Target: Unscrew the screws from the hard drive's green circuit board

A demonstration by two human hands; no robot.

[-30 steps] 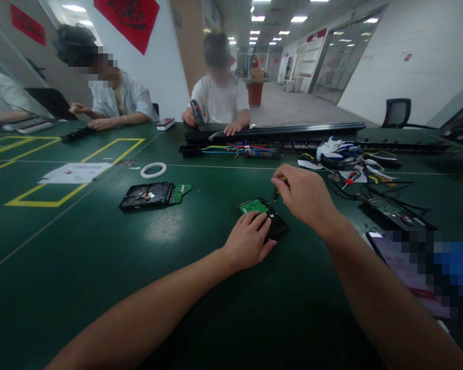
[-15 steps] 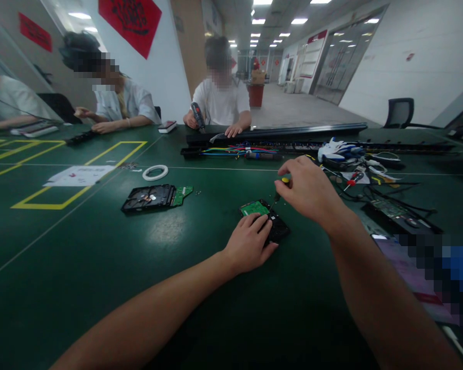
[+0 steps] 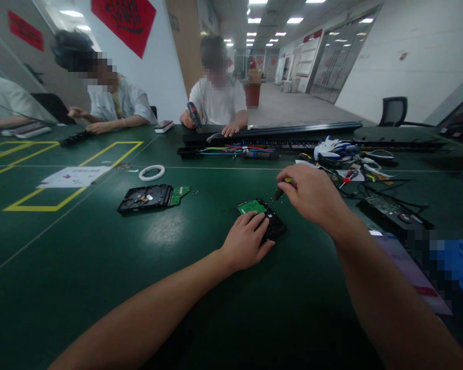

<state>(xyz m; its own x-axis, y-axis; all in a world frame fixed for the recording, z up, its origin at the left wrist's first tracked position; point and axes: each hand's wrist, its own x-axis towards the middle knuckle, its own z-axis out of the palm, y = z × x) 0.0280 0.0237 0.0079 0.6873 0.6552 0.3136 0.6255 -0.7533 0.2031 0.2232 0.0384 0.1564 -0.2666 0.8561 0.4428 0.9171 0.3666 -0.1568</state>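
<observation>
A hard drive (image 3: 277, 229) with a green circuit board (image 3: 251, 206) lies on the green tabletop in front of me. My left hand (image 3: 246, 237) holds it down, fingers across its upper face and thumb along the near edge. In my right hand (image 3: 306, 191) is a screwdriver (image 3: 279, 193) with a dark handle and yellow end. It leans to the right, its shaft pointing down to the drive beside the board; whether the tip sits in a screw is too small to tell. A few tiny screws lie on the table just beyond the drive.
To the left lie another hard drive (image 3: 143, 199) with its board sticking out, a white ring (image 3: 152, 172) and a paper sheet (image 3: 74, 177). Gloves (image 3: 335, 149), cables and a red screwdriver (image 3: 347, 178) are at right. Opposite, a person holds a power driver (image 3: 194, 115) by a long black housing.
My right hand has lowered slightly and shifted right relative to the drive, so the screwdriver leans over more. My left hand stays on the drive. The whole view has shifted a little.
</observation>
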